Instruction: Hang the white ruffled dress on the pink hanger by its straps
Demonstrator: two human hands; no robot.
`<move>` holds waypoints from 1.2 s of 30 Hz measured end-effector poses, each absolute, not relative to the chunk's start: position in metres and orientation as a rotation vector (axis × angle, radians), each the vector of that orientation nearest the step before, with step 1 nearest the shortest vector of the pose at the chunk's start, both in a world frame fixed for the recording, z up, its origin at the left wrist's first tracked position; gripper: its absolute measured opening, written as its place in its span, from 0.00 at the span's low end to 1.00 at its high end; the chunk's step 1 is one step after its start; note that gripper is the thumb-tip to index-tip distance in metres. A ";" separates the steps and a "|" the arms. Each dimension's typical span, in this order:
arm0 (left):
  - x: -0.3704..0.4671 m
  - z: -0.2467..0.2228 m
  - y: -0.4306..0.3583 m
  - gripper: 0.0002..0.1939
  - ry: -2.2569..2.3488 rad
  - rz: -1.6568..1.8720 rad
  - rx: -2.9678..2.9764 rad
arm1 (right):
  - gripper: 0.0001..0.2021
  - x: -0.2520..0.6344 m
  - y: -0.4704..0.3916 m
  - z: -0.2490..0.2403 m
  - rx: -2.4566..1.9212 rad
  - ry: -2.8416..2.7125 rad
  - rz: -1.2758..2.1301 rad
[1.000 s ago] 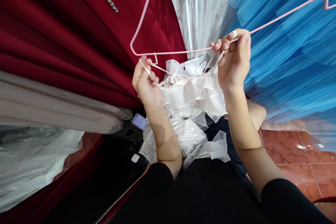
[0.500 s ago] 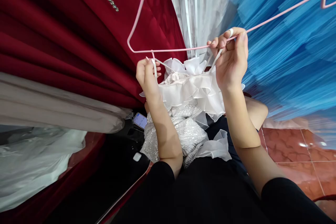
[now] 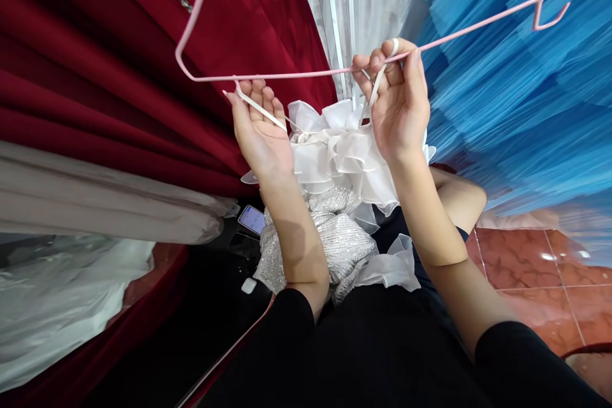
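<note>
Left hand (image 3: 268,143): fingers wide and loosely cupped, palm turned up, just under the bar, with no firm grip to be seen; whether the thumb pressed on the strap, I could not tell.
Left strap (image 3: 261,109): slanted over the open palm from the bar's small notch, its straight line suggesting slight tension.
Right hand (image 3: 401,111): thumb and fingers narrowed on the bar, probably to steady it.
Right strap (image 3: 377,84): crossed the curled fingers, with a white band around one finger, perhaps the same strap, looped there so it would not slip.
Pink hanger (image 3: 291,74): spanned both hands above the garment, likely raised so the straps hung clear of the ruffles.
White dress (image 3: 342,239): bunched in the lap between the forearms, sequinned below and ruffled above, the lap apparently bearing its weight.
Beside the lap: a lit phone (image 3: 252,220), its screen unreadable, and a small white object (image 3: 248,285).
Around: red cloth (image 3: 119,70) at left, blue tulle (image 3: 530,108) at right.
Out of sight: the hanger's top and far end, cut off by the frame; the neckline's inside, behind ruffles.
</note>
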State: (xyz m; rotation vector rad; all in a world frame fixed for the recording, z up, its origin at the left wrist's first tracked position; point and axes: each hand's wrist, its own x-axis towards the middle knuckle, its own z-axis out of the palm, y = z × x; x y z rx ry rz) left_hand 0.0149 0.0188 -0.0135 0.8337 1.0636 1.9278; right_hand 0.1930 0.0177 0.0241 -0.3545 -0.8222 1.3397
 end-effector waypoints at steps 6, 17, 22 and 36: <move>0.025 -0.003 0.016 0.24 1.128 2.048 0.926 | 0.09 0.201 0.020 0.024 -0.328 -0.850 1.352; 0.035 0.006 0.017 0.18 0.748 2.062 0.711 | 0.06 0.236 0.026 0.005 -0.489 -0.823 1.214; 0.028 0.016 0.014 0.19 0.727 2.060 0.657 | 0.09 0.257 0.035 0.019 -0.473 -0.779 1.000; 0.014 0.032 0.012 0.21 0.949 2.146 0.650 | 0.21 0.271 0.044 0.054 -0.379 -0.610 0.905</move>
